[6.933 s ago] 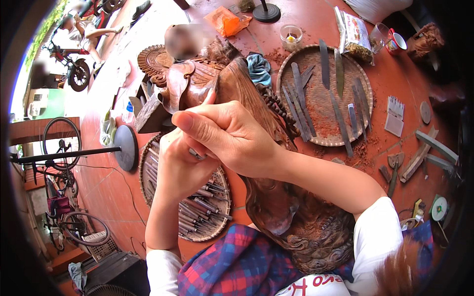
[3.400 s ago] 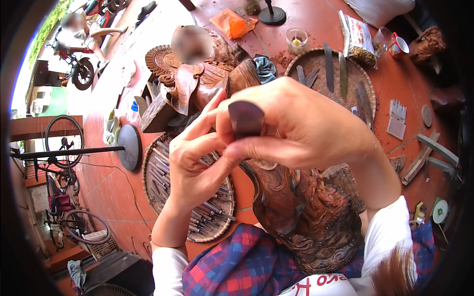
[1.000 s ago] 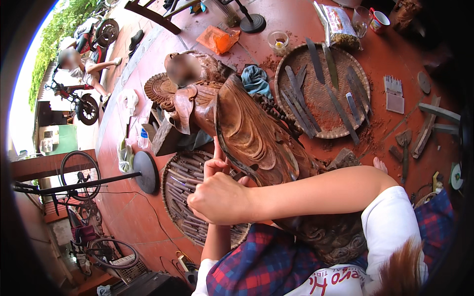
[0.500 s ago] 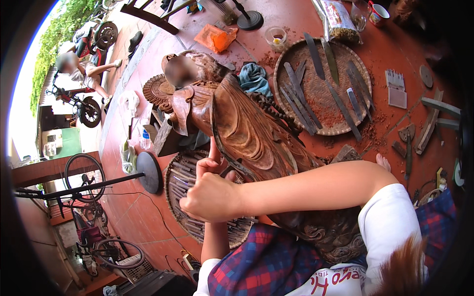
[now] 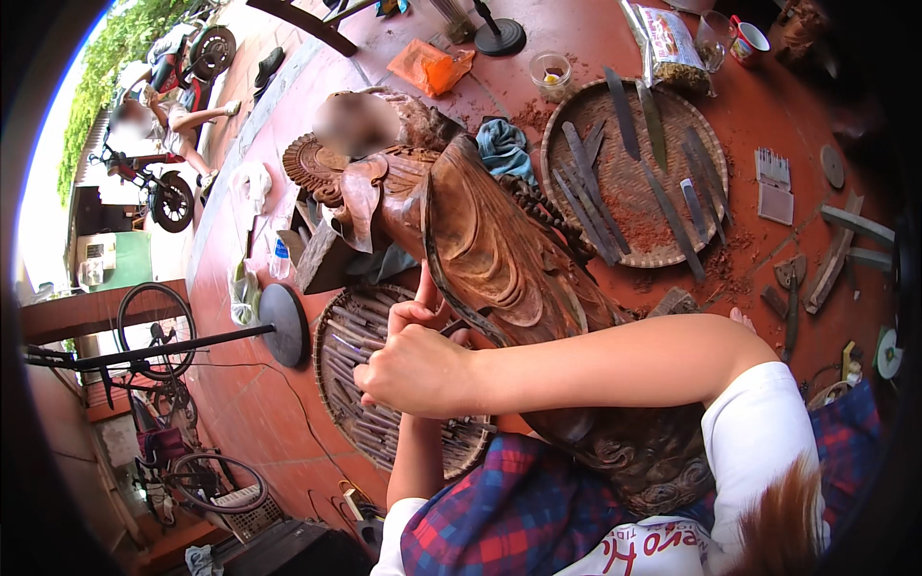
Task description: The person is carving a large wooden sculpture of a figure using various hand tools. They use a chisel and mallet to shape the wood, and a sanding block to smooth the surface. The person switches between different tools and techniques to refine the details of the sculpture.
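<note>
A carved wooden statue [image 5: 504, 254] with draped robe folds lies on its side, stretching from the upper middle down to my lap. My right forearm crosses over its lower part. My right hand [image 5: 415, 372] is closed in a fist; whatever it may hold is hidden. Behind it, my left hand [image 5: 415, 313] has its index finger stretched up against the robe's edge and its other fingers curled. The right fist hides most of the left palm, and no tool shows clearly in either hand. Beneath both hands is a round woven tray [image 5: 325, 370] full of thin carving chisels [image 5: 357, 338].
Another woven tray [image 5: 545, 158] holds several flat files [image 5: 669, 219] among wood shavings. A blue cloth [image 5: 503, 151] lies beside the statue. Round black stand bases [image 5: 284, 324] rest on the red floor. Behind are bicycles, a motorbike [image 5: 173, 200] and a seated person [image 5: 173, 120].
The view has shifted slightly. My hands keep nearly the same pose at the robe's edge, with the right wrist turned a little. The seated person has raised a hand.
</note>
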{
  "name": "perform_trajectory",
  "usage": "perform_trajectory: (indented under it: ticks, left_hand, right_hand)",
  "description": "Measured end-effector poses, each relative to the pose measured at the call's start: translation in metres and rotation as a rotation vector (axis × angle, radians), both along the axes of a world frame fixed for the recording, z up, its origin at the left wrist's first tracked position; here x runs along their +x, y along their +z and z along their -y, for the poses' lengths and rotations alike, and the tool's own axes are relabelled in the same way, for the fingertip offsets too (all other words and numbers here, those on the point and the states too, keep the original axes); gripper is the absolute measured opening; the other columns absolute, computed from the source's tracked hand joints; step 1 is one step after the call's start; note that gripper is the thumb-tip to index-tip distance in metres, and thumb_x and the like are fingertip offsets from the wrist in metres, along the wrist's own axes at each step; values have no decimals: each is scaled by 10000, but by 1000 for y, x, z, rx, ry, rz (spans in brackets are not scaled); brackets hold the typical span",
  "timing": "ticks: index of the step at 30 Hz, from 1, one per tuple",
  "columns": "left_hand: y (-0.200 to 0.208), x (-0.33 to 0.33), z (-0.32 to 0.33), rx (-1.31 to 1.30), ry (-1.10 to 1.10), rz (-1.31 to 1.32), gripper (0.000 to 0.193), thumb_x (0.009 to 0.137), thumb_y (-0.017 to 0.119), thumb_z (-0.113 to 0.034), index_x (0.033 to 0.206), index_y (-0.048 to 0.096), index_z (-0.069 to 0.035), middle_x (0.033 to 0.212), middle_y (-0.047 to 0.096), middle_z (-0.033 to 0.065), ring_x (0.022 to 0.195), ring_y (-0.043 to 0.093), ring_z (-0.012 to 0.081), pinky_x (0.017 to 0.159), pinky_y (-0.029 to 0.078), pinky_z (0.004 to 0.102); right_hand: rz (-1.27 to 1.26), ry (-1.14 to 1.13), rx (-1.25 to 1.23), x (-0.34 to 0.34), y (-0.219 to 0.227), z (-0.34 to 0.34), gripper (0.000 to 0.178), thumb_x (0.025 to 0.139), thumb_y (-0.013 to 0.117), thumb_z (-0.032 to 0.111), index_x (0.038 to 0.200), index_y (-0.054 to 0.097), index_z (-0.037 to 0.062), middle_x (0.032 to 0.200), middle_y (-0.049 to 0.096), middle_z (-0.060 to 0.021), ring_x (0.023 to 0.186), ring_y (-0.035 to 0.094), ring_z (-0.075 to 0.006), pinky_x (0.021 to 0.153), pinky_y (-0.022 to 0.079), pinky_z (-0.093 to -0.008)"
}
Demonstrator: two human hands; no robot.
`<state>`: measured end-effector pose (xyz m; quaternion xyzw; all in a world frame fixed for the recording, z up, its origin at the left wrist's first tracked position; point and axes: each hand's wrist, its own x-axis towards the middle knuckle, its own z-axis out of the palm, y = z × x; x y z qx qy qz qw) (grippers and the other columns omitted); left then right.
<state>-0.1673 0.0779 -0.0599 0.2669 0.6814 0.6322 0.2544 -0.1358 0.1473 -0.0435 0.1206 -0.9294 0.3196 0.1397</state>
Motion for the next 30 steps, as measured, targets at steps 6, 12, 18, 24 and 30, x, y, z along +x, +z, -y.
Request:
perform_trajectory:
  ticks: [6,12,18,24,30]
  left_hand:
    - [17,0,16,-176,-80,-445,238,752,661,73,956,613,-39,1469,399,215,1354,414,290,1104,333,425]
    - [59,6,14,-17,-105,-435,128,786,726,-121,823,660,-18,910,620,120,848,609,251,742,471,335]
    - [83,4,-10,-205,-236,-107,109,806,728,-85,757,667,-9,666,674,38,594,638,90,543,473,238]
    - [92,-2,-18,15,-305,-219,162,869,706,-164,904,696,-6,692,684,53,611,644,105,590,510,257]
    - [-3,-29,2,37,311,-173,251,957,602,-172,1139,590,1,1230,600,104,1018,588,110,874,462,257]
  right_hand:
    - [-175,295,-220,22,27,-5,303,801,655,311,815,594,15,776,646,-121,774,677,-255,686,539,-344]
    - [-227,180,-662,48,65,-76,328,761,730,139,1039,609,15,1006,571,-125,867,567,-234,808,460,-348]
    - [-360,-350,-42,77,44,-118,525,777,695,-8,1278,615,127,966,547,-83,708,537,-171,564,451,-262]
    - [-275,-416,-202,75,43,-118,179,898,640,169,979,665,10,790,504,-60,636,591,-158,528,469,-293]
    - [141,-351,-1046,107,25,-110,115,909,618,6,987,657,-69,952,622,-124,792,678,-163,706,574,-254]
